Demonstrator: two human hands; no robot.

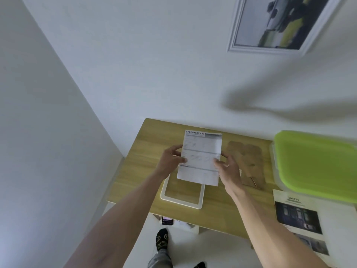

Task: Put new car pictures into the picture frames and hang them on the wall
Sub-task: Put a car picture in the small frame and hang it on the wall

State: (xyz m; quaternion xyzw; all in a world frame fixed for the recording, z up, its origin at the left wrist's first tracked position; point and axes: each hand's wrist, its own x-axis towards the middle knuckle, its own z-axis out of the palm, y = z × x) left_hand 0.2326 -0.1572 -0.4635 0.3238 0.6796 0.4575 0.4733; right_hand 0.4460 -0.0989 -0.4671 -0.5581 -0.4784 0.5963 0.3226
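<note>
I hold a printed sheet headed "SPECIFICATION" [201, 157] above the wooden table [135, 171]. My left hand [171, 159] pinches its left edge and my right hand [229, 169] pinches its right edge. Under the sheet an empty white picture frame [181, 200] lies flat on the table, its far part hidden by the paper. A brown backing board [249, 161] lies just right of my right hand. High on the wall hangs a white-framed car picture [280, 24].
A container with a lime-green lid [316, 165] stands at the table's right. In front of it lies a brochure page with car photos [299, 219]. A phone [167, 221] lies below the table's near edge. My socked foot [161, 239] stands on the white floor.
</note>
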